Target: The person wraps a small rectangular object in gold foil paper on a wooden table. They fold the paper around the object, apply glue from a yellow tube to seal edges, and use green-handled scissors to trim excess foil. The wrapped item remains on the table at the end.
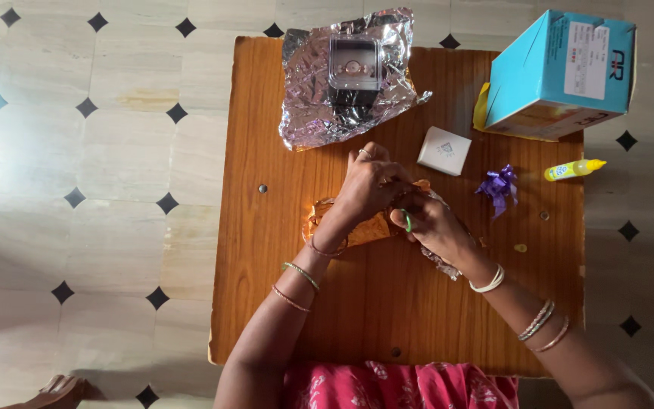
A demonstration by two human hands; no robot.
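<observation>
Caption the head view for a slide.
Both hands, left hand and right hand, fold shiny wrapping foil on a wooden table.

A single head-worn view looks almost straight down on the wooden table (387, 303) — near enough that the table fills the middle of the frame, its near edge at the bottom, its far edge at the top — with tiled floor (100, 189) around it.

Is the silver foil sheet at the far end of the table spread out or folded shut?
Spread out. The silver foil sheet lies open and crinkled on the table, with a small clear box sitting uncovered on top.
</observation>
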